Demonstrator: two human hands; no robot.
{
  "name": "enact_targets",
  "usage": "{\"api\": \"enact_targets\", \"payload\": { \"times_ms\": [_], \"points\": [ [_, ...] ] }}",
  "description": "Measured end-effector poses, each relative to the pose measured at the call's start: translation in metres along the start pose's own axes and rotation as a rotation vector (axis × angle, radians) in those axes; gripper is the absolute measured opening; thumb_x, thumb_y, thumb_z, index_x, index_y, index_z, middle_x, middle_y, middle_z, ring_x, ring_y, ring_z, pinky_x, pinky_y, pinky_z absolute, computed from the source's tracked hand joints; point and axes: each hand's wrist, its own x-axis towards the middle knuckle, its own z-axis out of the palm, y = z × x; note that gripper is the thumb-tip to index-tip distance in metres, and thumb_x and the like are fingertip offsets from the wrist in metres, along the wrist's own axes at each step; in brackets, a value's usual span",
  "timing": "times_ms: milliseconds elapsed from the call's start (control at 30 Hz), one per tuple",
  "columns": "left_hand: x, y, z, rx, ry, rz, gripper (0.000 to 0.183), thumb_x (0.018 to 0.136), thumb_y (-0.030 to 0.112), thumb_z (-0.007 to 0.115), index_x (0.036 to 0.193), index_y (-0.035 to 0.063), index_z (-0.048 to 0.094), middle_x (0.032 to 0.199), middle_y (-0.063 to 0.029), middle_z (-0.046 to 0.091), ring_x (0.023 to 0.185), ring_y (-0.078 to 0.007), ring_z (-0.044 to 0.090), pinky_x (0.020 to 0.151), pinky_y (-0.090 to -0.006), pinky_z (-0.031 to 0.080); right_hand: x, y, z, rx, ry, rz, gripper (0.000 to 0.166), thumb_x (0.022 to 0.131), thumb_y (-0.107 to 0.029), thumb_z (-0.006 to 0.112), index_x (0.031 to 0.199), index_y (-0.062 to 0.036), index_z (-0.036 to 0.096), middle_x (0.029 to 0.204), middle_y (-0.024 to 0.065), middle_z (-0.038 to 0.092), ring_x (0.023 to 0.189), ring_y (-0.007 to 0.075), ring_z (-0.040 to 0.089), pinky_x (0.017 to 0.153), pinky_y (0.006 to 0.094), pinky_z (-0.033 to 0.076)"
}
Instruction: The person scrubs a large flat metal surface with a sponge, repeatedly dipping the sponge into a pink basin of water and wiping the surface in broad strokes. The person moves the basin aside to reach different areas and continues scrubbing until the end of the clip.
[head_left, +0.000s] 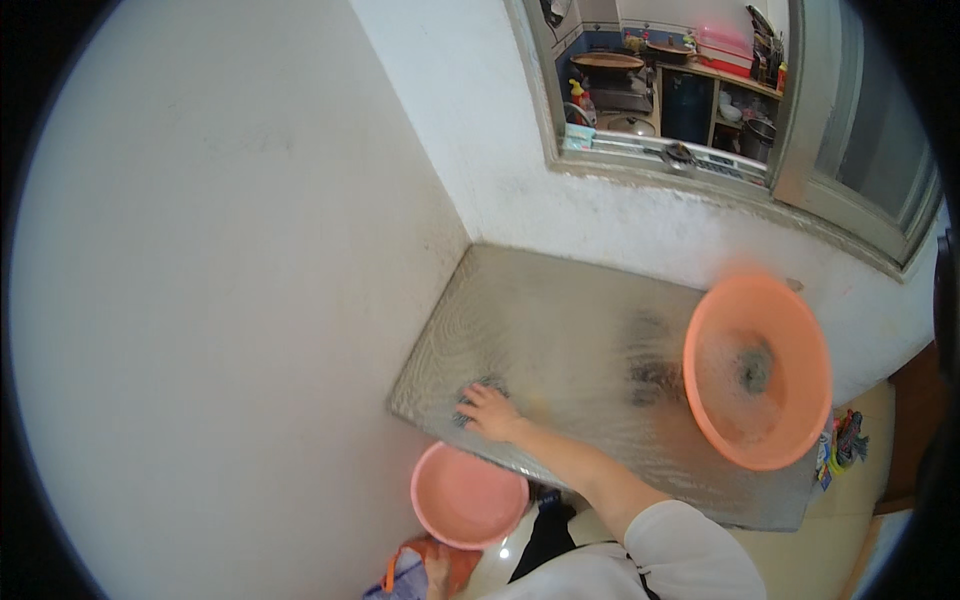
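Observation:
My right hand (489, 412) lies on a wet, glossy grey tabletop (562, 345), near its left corner. Its fingers are spread over a dark, textured patch; whether that is a scrubbing pad or cloth, I cannot tell. At the bottom edge my left hand (437, 568), partly cut off, is beside an orange and purple fabric item (409, 574); its grip is unclear. An orange plastic basin (814, 360) stands on the tabletop's right part, with foamy water and a dark green-grey object (754, 369) in it. A pink plastic basin (469, 495) is below the tabletop's near left edge.
White walls meet behind the tabletop. Above it, a window (817, 176) opens onto a kitchen with pans, a red-and-pink container (724, 60) and dishes. Colourful packets and cloth (844, 446) lie at the right, beyond the tabletop, near tiled floor (862, 480).

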Motion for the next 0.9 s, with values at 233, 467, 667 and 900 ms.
{"api": "enact_targets", "payload": {
  "times_ms": [233,467,667,900],
  "points": [
    [0.178,0.183,-0.028,-0.371,0.301,0.241,0.074,0.091,0.03,0.053,0.135,-0.0164,0.016,0.142,-0.0325,0.022,0.132,-0.0388,0.028,0.109,-0.0405,0.024,-0.041,0.172,-0.138,-0.226,0.298,0.983,0.051,0.089,-0.038,0.047,0.13,-0.0089,0.045,0.138,0.0145,0.039,0.129,0.0315,0.032,0.105,0.0574,0.019],
    [0.181,0.262,0.014,-0.166,0.748,0.213,0.077,0.093,0.031,0.048,0.132,-0.0233,0.011,0.135,-0.0433,0.017,0.129,-0.0504,0.022,0.109,-0.0479,0.019,0.003,0.245,-0.091,-0.423,0.679,1.109,0.043,0.091,-0.035,0.045,0.125,-0.009,0.048,0.131,0.0131,0.046,0.123,0.0325,0.038,0.1,0.0521,0.029],
    [0.208,0.22,0.014,-0.131,0.802,0.375,0.067,0.094,0.022,0.047,0.134,-0.0205,0.013,0.137,-0.041,0.018,0.129,-0.0487,0.023,0.108,-0.0485,0.019,0.194,0.144,-0.04,-0.084,0.198,0.071,0.044,0.085,-0.026,0.054,0.125,-0.0073,0.05,0.134,0.0154,0.044,0.124,0.0328,0.039,0.103,0.0441,0.032],
    [0.198,0.228,0.013,-0.178,0.776,0.486,0.064,0.093,0.021,0.048,0.134,-0.0173,0.016,0.136,-0.0378,0.024,0.126,-0.046,0.031,0.106,-0.0464,0.026,0.257,0.228,-0.077,-0.043,0.43,0.384,0.049,0.082,-0.023,0.056,0.124,0.0007,0.048,0.133,0.0172,0.044,0.124,0.0323,0.039,0.102,0.0435,0.033]
  ]
}}
